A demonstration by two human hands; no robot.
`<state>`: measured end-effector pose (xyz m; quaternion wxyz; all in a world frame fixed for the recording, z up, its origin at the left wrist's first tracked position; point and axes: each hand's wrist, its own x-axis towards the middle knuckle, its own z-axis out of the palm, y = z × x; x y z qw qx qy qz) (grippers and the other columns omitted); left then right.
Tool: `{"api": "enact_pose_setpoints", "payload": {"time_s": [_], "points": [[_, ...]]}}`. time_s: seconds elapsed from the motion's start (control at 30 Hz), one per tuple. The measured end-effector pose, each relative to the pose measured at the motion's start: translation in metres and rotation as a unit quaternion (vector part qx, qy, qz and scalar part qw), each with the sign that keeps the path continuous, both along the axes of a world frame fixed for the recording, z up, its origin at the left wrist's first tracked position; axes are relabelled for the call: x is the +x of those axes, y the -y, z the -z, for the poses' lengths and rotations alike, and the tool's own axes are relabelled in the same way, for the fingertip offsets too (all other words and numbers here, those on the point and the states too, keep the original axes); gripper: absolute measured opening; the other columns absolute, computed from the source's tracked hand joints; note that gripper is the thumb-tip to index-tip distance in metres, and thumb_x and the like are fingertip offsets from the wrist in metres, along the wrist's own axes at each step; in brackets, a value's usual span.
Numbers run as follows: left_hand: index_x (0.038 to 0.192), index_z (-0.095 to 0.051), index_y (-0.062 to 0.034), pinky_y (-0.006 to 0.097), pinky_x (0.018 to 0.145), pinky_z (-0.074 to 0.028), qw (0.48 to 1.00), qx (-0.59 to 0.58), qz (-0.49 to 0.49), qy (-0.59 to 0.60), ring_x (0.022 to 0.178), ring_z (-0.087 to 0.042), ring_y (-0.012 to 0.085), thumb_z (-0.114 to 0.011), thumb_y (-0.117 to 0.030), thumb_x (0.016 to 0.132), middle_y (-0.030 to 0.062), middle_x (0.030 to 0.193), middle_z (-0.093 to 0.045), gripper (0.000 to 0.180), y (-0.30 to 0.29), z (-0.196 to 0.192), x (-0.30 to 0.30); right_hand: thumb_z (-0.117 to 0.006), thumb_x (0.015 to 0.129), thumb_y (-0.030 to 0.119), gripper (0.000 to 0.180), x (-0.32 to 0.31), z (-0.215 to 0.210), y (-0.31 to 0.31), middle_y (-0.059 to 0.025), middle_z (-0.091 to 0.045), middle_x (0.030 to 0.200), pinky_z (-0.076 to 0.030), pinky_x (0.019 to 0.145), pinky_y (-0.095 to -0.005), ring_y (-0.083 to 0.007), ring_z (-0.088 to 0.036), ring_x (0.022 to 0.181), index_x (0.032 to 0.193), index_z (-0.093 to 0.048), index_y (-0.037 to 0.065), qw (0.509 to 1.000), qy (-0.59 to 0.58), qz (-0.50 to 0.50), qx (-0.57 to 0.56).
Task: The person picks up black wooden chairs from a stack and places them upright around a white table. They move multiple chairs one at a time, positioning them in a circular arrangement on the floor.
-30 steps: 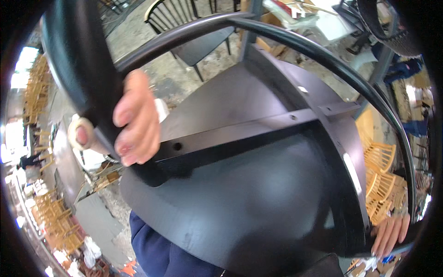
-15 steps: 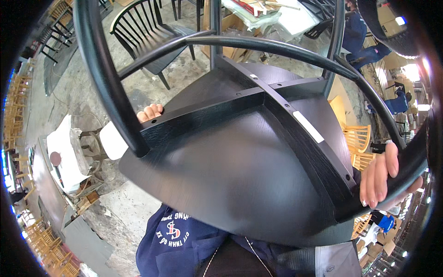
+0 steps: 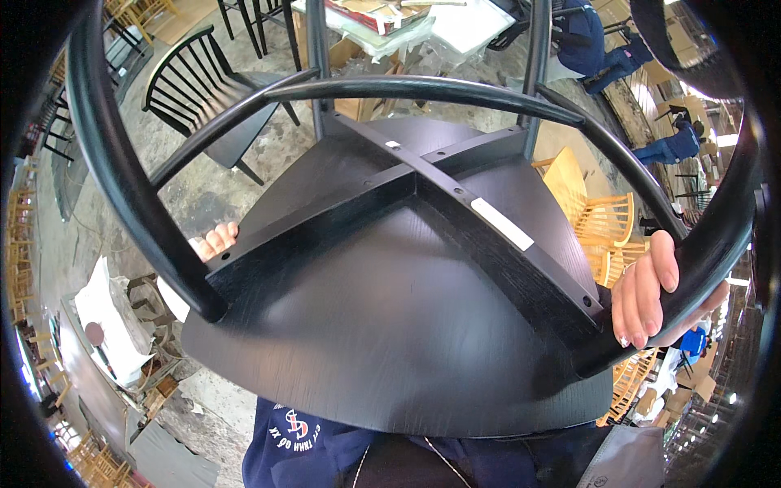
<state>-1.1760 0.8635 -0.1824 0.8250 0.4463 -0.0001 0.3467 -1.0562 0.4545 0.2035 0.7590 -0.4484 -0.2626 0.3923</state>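
Note:
A black wooden chair point(image 3: 358, 325) is held upside down in front of me, the underside of its seat toward me. Two crossed braces run beneath the seat, one bearing a white label point(image 3: 502, 224). Curved stretchers join the round legs. My right hand point(image 3: 648, 293) is wrapped round the leg at the right, close to where it meets the seat. At the left, my left hand point(image 3: 218, 241) grips the seat's edge beside another leg; only its fingertips show and the rest is behind the seat.
Another black spindle-back chair point(image 3: 215, 102) stands on the floor ahead to the left. Light wood chairs point(image 3: 598, 203) are at the right. A cloth-covered stand point(image 3: 114, 325) is at the left. People in blue point(image 3: 582, 37) work at the far right, and a cluttered table point(image 3: 390, 24) stands ahead.
The upturned chair has shifted left in the view, along with both hands on it. The surroundings have moved slightly as well. Both grips look the same.

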Motion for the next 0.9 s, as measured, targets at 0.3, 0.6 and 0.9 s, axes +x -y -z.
{"api": "enact_pose_setpoints", "payload": {"time_s": [0.3, 0.6, 0.9], "points": [[0.084, -0.049, -0.0069, 0.032, 0.059, -0.044, 0.971, -0.023, -0.188, -0.147, 0.064, -0.052, 0.0159, -0.048, -0.032, 0.080, 0.0051, 0.073, -0.054, 0.025, 0.038, -0.046, -0.033, -0.044, 0.082, 0.052, 0.050, 0.080, 0.011, 0.024, -0.0163, -0.053, 0.063, -0.049, 0.045, -0.0355, -0.0261, -0.057, 0.050, 0.086, -0.035, 0.003, 0.993, -0.068, -0.072, 0.071], [0.081, -0.049, -0.0086, 0.031, 0.057, -0.043, 0.857, -0.131, -0.445, -0.224, 0.063, -0.051, 0.0147, -0.045, -0.032, 0.081, 0.0038, 0.073, -0.053, 0.024, 0.093, -0.077, -0.064, -0.029, 0.083, 0.061, 0.060, 0.215, 0.045, -0.058, -0.0079, -0.045, 0.059, -0.041, 0.039, -0.0312, -0.0192, -0.047, 0.042, 0.091, -0.042, 0.003, 0.956, -0.290, -0.031, -0.027], [0.079, -0.049, -0.0103, 0.030, 0.055, -0.042, 0.764, -0.221, -0.563, -0.226, 0.063, -0.050, 0.0135, -0.042, -0.033, 0.081, 0.0025, 0.074, -0.052, 0.024, 0.120, -0.022, -0.081, -0.034, 0.085, 0.055, 0.056, 0.244, 0.160, -0.153, -0.0030, -0.041, 0.063, -0.042, 0.044, -0.0270, -0.0133, -0.044, 0.050, 0.091, -0.048, 0.001, 0.922, -0.338, -0.155, -0.104]]}}
